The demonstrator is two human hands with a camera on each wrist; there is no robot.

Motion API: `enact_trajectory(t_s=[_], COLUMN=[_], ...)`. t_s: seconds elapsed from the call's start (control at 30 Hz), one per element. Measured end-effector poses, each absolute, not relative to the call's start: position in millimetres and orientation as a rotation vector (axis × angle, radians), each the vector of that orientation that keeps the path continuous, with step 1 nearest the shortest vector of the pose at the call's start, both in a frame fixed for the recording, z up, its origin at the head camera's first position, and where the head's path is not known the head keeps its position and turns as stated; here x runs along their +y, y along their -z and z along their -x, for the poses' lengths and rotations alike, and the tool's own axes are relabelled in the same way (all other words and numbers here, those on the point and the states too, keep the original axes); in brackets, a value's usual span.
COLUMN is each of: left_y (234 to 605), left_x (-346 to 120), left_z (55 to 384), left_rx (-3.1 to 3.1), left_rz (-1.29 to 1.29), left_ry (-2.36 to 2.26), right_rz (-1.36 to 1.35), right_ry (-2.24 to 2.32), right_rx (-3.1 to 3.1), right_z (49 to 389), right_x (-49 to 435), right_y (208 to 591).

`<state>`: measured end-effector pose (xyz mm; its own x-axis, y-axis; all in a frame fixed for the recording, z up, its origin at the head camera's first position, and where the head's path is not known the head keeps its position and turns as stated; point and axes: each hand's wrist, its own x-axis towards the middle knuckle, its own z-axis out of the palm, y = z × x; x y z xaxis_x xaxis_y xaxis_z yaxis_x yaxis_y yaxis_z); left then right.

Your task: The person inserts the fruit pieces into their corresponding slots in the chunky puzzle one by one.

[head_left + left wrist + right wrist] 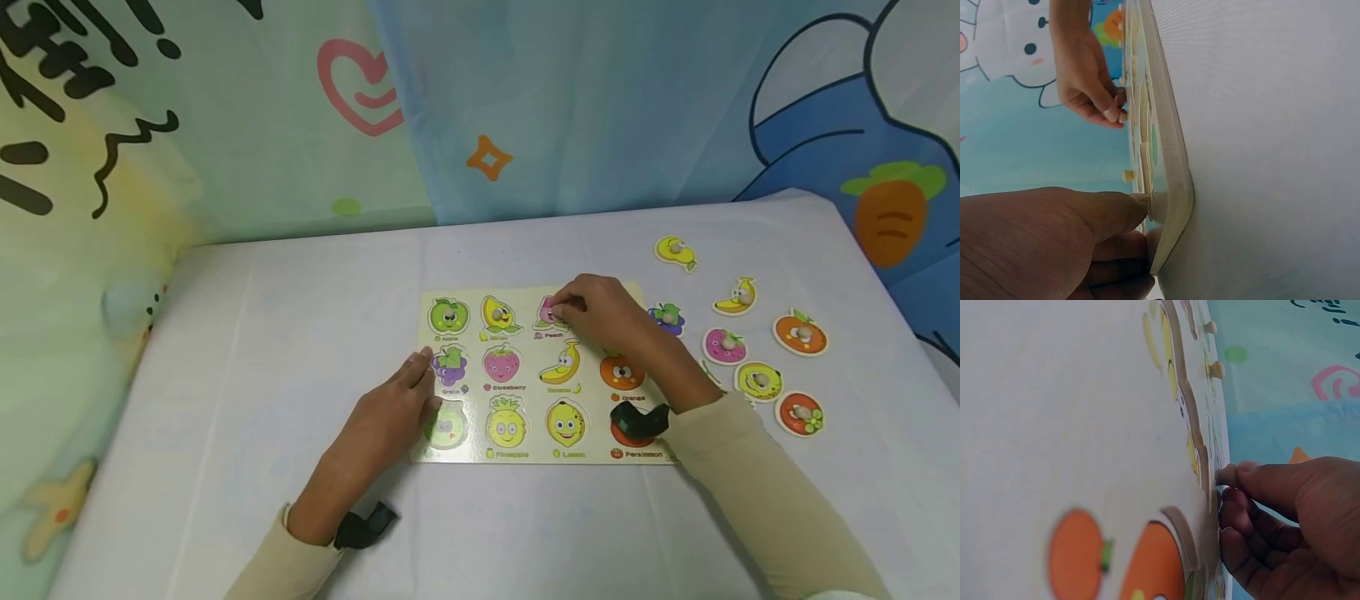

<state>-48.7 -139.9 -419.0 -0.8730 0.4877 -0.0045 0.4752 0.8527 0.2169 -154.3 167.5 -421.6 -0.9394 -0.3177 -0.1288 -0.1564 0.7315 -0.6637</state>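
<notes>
A fruit-printed wooden puzzle board point(525, 414) lies flat on the table. My right hand point(603, 312) is over its top row and pinches the small wooden knob of the peach piece point(546, 311). In the right wrist view, thumb and fingertips meet at the knob point(1227, 475). The peach piece is at the printed Peach place; the hand partly hides it. My left hand point(393, 412) holds the board's left edge, thumb on the face and fingers along the side. Next to the peach, the apple piece point(448, 317) and a yellow mango-like piece point(498, 315) sit in the board.
Loose knobbed pieces lie right of the board: banana point(737, 297), grapes point(667, 317), strawberry point(724, 345), orange point(801, 333), lemon point(759, 381), persimmon point(800, 414) and a yellow fruit point(677, 252). A white cloth covers the table point(300, 333). Printed curtains point(600, 108) hang behind it.
</notes>
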Motion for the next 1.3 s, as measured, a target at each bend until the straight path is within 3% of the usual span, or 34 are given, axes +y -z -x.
enact_trajectory(t_s=[0.9,1.3], left_y=[416.2,413.8], left_x=[-140.9,-142.4], left_z=[49.3,50.3], left_rx=[2.96,2.928], left_rz=[-0.759,-0.814], left_ry=[-0.314,-0.315], right_rz=[0.274,-0.058], right_ry=[1.009,0.935], right_rx=[2.852,2.927], right_z=[151.8,164.4], right_x=[222.5,265.1], right_y=[406.3,395.9])
